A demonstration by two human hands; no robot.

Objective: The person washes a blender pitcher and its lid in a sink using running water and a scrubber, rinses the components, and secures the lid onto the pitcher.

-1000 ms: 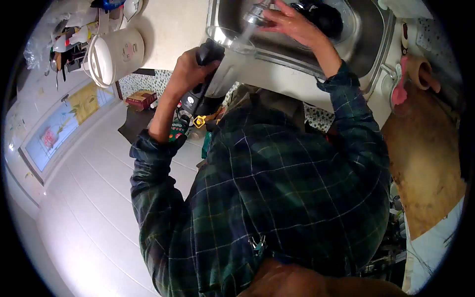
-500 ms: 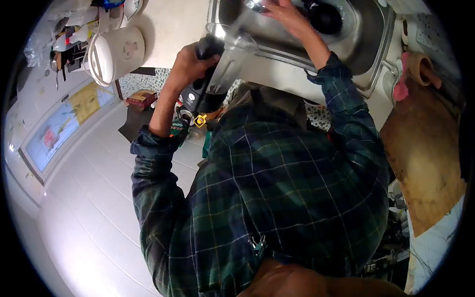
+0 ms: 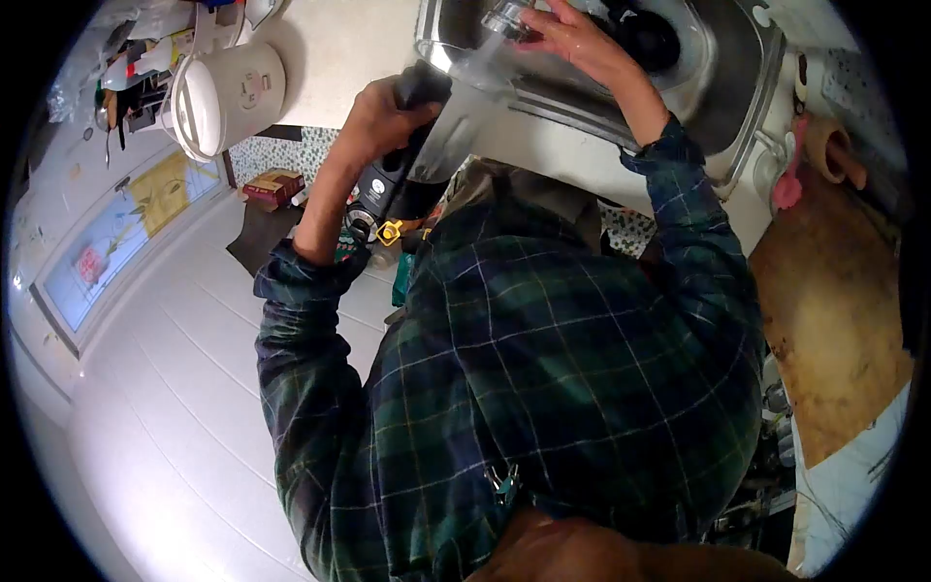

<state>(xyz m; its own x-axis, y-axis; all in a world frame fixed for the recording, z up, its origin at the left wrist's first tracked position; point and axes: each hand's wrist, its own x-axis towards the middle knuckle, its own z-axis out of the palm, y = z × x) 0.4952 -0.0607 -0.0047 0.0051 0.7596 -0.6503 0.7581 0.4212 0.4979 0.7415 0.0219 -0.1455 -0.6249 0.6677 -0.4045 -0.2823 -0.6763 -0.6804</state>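
Observation:
My left hand (image 3: 380, 124) is wrapped round the black handle of a clear blender jug (image 3: 464, 131). The jug is tilted at the counter's front edge, its open mouth towards the sink, with a black base (image 3: 417, 201) at its lower end. Above the mouth, my right hand (image 3: 574, 44) grips a small, shiny clear cup (image 3: 504, 19) at the sink's near edge. A pale streak, seemingly water, runs from the cup into the jug. My right fingers partly hide the cup.
A steel sink (image 3: 742, 87) holds a black round thing (image 3: 652, 41). On the left stands a white bucket (image 3: 233, 95) near several utensils. A pink strainer (image 3: 787, 187) and a brown board (image 3: 824, 320) are at the right. A dark red box (image 3: 274, 186) sits lower left.
The cup and my right hand have shifted slightly down and right in view. The jug, still in my left hand, has moved slightly right. The pale streak still runs into it.

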